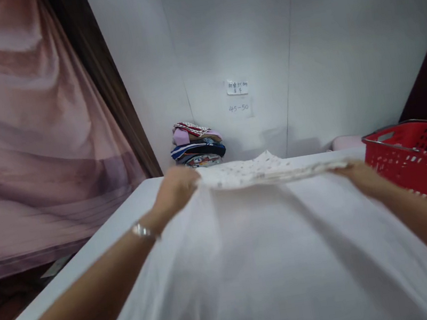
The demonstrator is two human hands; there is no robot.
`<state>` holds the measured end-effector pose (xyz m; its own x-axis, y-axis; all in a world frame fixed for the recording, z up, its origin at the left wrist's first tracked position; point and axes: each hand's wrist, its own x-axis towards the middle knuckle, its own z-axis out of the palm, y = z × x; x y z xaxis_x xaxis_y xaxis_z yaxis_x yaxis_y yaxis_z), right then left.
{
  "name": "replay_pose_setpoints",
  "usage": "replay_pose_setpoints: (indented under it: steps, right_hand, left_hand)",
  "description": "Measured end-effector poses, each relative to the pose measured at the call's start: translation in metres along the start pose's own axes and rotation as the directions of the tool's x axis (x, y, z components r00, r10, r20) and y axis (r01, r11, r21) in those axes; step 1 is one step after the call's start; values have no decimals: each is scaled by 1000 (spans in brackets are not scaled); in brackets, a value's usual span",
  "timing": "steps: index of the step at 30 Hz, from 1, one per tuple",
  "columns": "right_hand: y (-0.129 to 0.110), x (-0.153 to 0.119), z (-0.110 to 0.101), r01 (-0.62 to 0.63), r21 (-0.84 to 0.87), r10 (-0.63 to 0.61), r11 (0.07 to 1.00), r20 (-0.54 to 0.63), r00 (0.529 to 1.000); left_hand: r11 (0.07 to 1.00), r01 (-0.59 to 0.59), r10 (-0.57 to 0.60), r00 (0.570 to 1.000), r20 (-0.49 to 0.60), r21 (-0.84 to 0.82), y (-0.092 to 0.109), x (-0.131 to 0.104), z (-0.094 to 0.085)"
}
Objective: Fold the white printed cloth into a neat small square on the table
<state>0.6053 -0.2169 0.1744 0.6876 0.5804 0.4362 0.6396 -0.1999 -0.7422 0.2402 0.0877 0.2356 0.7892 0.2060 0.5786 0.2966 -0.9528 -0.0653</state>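
Observation:
A white cloth with small dark specks (246, 174) is stretched sideways between my two hands above the table. My left hand (177, 187), with a silvery band on its wrist, is closed on the cloth's left end. At the right end, my right hand (356, 175) pinches the other side. Plain white fabric (270, 259) spreads from this edge toward me and fills the lower middle. Motion blurs it, and I cannot tell what kind of garment or cloth it is.
A stack of folded clothes (197, 146) lies at the table's far side, against the wall. To the right stands a red plastic basket (411, 158) with a metal handle. Pink drapery (30, 129) hangs left of the white table (124, 209). Paper labels (238, 96) are on the wall.

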Motion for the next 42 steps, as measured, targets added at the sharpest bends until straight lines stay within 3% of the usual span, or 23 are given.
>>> replay_pose_setpoints:
  steps: [3,5,7,12,18,24,28,31,35,37,42]
  right_hand:
    - [63,-70,51,-100,144,44,984,349,936]
    - [86,-105,73,-62,158,1,986,360,933]
    - [95,-128,83,-8,156,-46,988,343,938]
    - [92,-155,82,225,113,-250,968,322,913]
    - [97,-181,85,315,53,-313,948,344,885]
    - [97,-185,85,345,42,-336,938,366,868]
    - [98,-189,84,329,-8,-302,944,376,876]
    - [98,-192,85,287,-58,-248,956,360,900]
    - [88,-194,86,219,-143,-159,965,345,925]
    - [79,-195,86,205,-183,-138,962,323,936]
    - [62,-203,82,149,-312,-82,938,218,973]
  left_hand:
    - [990,3,30,973,229,-138,17,-101,61]
    - [978,113,-63,961,270,-176,25,-152,88]
    - [956,224,-174,953,246,-191,28,-184,101]
    - [919,352,-344,936,79,-179,22,-213,97]
    - [896,417,-388,903,186,-152,23,-241,94]
    - [879,470,-435,858,273,-76,37,-241,93]
    - [859,508,-503,819,277,60,67,-233,87]
    - [866,492,-497,827,263,90,108,-217,91]
    - [931,320,-265,924,276,-178,180,-174,112]
    - [920,246,-163,948,274,-304,217,-149,126]
    - [879,180,-49,955,292,-441,281,-101,160]
